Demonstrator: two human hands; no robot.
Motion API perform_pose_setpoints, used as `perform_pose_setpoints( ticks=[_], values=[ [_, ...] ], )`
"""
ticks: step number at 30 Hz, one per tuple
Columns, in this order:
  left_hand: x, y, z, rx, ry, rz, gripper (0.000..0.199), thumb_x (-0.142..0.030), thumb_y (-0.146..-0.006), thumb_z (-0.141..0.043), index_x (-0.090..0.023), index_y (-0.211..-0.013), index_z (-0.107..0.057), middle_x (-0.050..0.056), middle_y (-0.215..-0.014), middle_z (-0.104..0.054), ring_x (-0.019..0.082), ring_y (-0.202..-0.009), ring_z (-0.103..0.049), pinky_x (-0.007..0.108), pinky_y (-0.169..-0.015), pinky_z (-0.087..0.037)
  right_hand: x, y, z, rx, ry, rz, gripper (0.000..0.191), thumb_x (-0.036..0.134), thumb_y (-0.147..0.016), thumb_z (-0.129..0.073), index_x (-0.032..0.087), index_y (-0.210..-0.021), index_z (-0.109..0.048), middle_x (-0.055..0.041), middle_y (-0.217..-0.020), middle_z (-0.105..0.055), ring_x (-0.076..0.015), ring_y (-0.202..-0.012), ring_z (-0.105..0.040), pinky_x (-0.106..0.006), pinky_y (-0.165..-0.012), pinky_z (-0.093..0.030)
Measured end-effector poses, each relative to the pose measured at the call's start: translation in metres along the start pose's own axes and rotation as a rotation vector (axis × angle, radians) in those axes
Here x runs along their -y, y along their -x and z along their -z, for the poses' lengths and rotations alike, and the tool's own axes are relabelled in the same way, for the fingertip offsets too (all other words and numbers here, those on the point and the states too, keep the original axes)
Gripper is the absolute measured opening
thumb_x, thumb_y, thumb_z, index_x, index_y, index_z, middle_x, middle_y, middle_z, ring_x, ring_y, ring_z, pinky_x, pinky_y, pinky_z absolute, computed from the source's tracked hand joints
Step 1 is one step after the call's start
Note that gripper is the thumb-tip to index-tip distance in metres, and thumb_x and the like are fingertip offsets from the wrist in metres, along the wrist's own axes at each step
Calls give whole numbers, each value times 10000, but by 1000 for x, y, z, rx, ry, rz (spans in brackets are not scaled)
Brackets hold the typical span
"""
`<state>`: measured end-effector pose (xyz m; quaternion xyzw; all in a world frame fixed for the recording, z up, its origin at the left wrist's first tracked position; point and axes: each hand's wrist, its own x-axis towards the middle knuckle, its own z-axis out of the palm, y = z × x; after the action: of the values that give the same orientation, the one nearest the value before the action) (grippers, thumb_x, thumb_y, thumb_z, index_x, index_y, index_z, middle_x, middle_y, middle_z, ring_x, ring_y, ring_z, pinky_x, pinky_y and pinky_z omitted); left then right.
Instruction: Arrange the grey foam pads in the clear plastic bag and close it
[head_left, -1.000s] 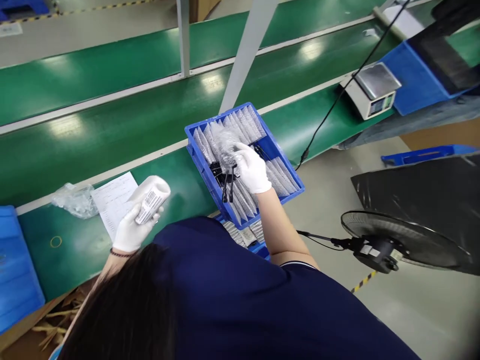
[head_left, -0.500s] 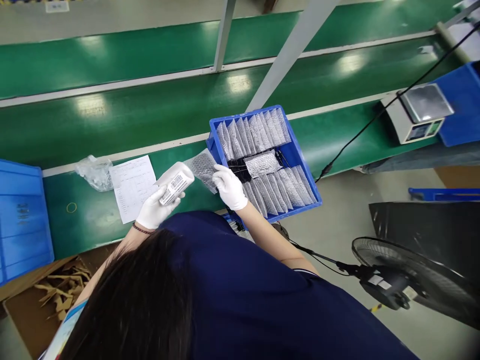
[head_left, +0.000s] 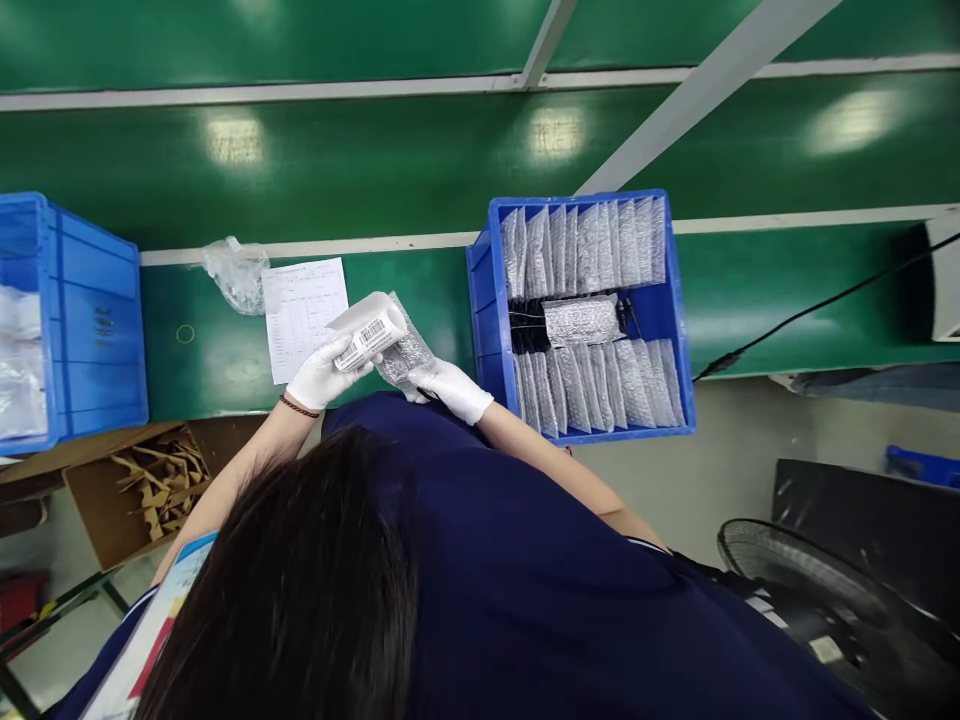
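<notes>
My left hand, in a white glove, is closed around a curled sheet of barcode labels. My right hand, also gloved, grips the lower right end of a bubble-wrap pouch. The pouch lies against the labels' right side, partly behind them. Something dark shows at the right fingers, too small to make out. Right of my hands stands a blue crate. Inside it, bubble-wrap pouches stand in two rows, with another pouch lying flat between them beside black cables.
A printed sheet and a crumpled clear plastic bag lie on the green bench. At the left is another blue crate. Below it, a cardboard box holds scraps. A black fan stands lower right.
The view has shifted and levelled. My right hand has drawn the pouch lower, away from the crate and in closer to my body. My left hand still holds the label sheet.
</notes>
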<state>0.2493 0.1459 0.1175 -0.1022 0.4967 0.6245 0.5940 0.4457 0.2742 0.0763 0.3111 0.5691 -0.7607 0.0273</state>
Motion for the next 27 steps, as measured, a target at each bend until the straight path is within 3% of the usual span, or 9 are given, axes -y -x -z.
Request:
perform_pose_setpoints(
  ticks=[3,6,9,13,17,22,27],
  values=[
    [-2,-3,0,-9,23,-22,345,-243,-997,-496,-80,-1247,-670,168,-1072,-748,217,-821,-731,268,-643,-581,8,-1,7,195,-179,-74,491,542,-710,-825,123,-914,-671,-11,-698,-654,-93,-581,-541,-219,-559,-452],
    [-13,-4,-3,-30,30,-89,391,-258,-1005,-484,-107,-1334,-633,165,-1128,-743,224,-861,-730,286,-659,-591,19,-1,13,238,-231,-155,421,432,-657,-856,107,-866,-689,-31,-695,-682,-97,-586,-565,-212,-549,-440],
    [-29,0,-10,-59,47,-177,388,-268,-1029,-436,-128,-1332,-634,152,-1183,-733,225,-928,-723,278,-672,-591,31,4,17,260,-136,-213,334,427,-729,-780,111,-786,-689,-42,-649,-677,-81,-504,-496,-215,-475,-366],
    [-48,12,-21,-28,50,-211,423,-291,-1088,-322,-106,-1326,-619,121,-1172,-735,188,-947,-711,220,-669,-563,35,15,19,233,18,-133,344,453,-808,-686,144,-664,-642,23,-506,-547,-54,-437,-343,-220,-454,-255],
    [-59,25,-31,8,57,-232,492,-303,-1106,-211,-141,-1250,-653,72,-1107,-756,159,-852,-711,212,-652,-560,29,23,20,268,46,-63,380,508,-811,-655,142,-709,-673,20,-519,-554,-68,-464,-387,-222,-490,-272],
    [-61,33,-40,-26,39,-210,474,-319,-1089,-251,-158,-1091,-697,70,-1009,-776,181,-796,-706,230,-595,-558,27,27,20,285,59,-35,415,544,-804,-656,140,-710,-686,20,-493,-540,-80,-474,-411,-228,-518,-294],
    [-61,28,-36,-22,74,-196,408,-282,-1071,-316,-146,-1247,-658,94,-979,-774,202,-834,-710,256,-607,-553,28,25,23,262,68,-41,392,527,-789,-654,143,-710,-671,-7,-570,-608,-76,-473,-421,-229,-517,-302]
  ],
)
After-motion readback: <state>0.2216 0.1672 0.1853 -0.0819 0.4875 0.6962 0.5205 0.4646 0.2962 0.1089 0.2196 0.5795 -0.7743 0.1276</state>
